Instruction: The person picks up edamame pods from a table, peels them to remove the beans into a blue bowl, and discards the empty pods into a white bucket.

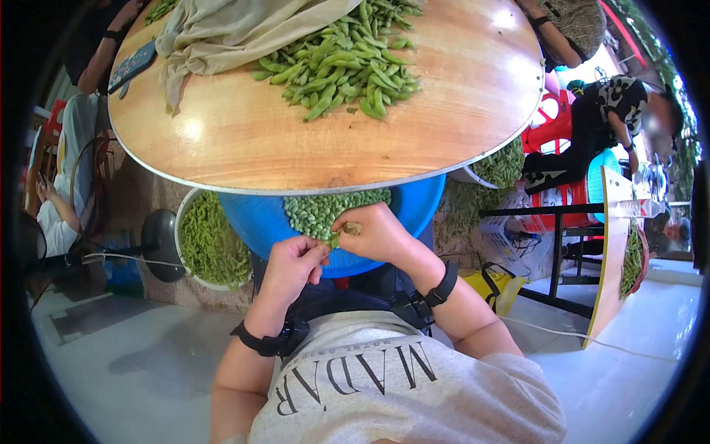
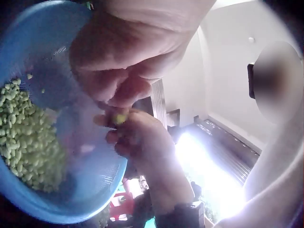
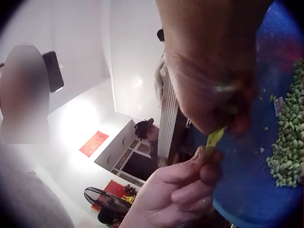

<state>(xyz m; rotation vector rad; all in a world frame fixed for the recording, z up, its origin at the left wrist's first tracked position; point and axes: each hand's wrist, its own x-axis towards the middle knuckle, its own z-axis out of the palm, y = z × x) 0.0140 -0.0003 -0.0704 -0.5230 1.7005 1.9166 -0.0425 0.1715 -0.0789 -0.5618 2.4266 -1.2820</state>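
A small green pod (image 3: 214, 138) is pinched between thumb and fingers of the left hand (image 1: 290, 268), and the right hand (image 1: 379, 235) grips its other end, with fingers curled. Both hands meet over the near edge of a blue basket (image 1: 244, 214). Shelled green beans (image 1: 318, 211) lie in the basket; the right wrist view shows them as a heap (image 3: 289, 137) beside the hands. In the left wrist view the pod (image 2: 119, 118) is partly hidden by the fingers.
A round wooden table (image 1: 222, 140) stands beyond the basket, bearing bean pods (image 1: 347, 66), a cloth (image 1: 222, 37) and a phone (image 1: 133, 65). A tub of pods (image 1: 211, 240) stands at left, another (image 1: 503, 166) at right. Other people are around.
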